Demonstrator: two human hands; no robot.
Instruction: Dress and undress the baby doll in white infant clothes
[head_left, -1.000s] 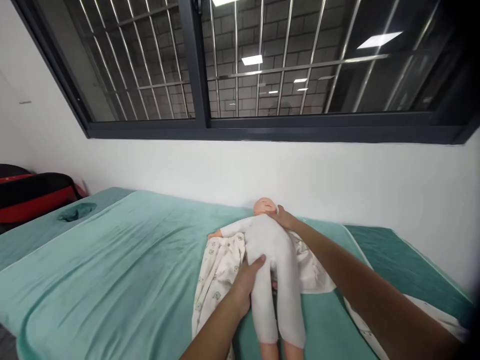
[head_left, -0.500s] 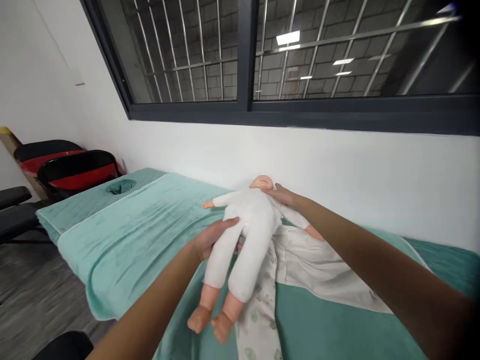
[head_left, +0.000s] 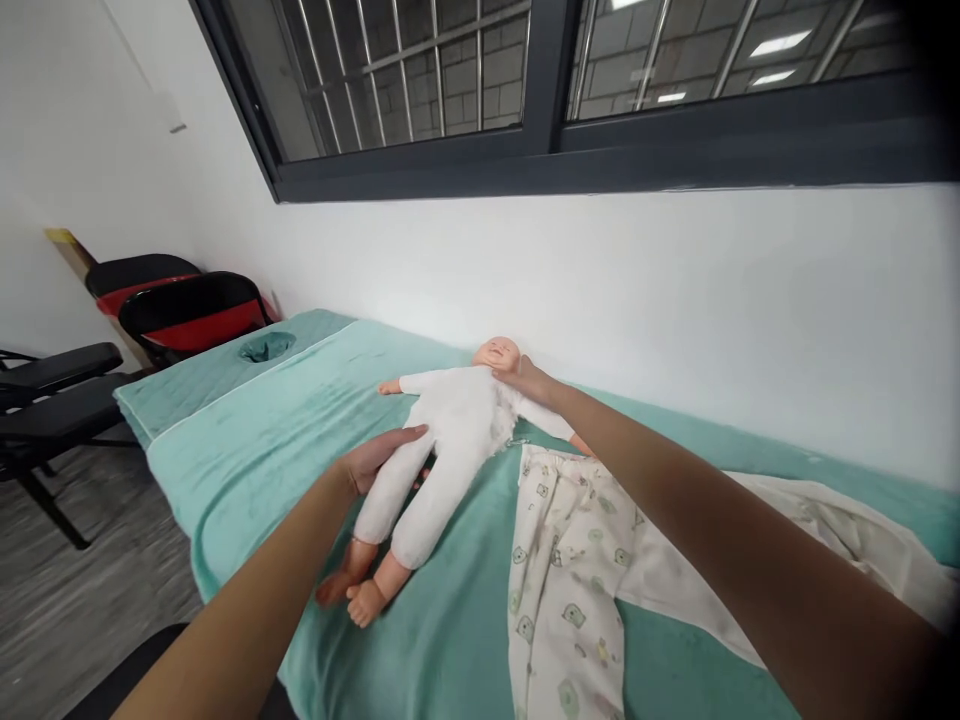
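Note:
A baby doll (head_left: 442,440) in a white bodysuit lies face up on the teal bed cover (head_left: 285,440), head toward the wall. My left hand (head_left: 379,456) grips it at the hip and upper left leg, thumb over the top. My right hand (head_left: 529,380) holds it at the neck and shoulder, just under the head. A printed white baby garment (head_left: 574,560) lies spread on the cover right of the doll, apart from it.
The white wall runs along the far side of the bed under a dark-framed barred window (head_left: 465,90). A face hole (head_left: 266,347) opens in the bed's far left end. Red and black folding chairs (head_left: 176,310) and a black bench (head_left: 52,390) stand at the left over grey floor.
Both hands have carried the doll leftward off the printed garment onto the bare teal cover. The garment now lies uncovered to its right. My view has swung left and down.

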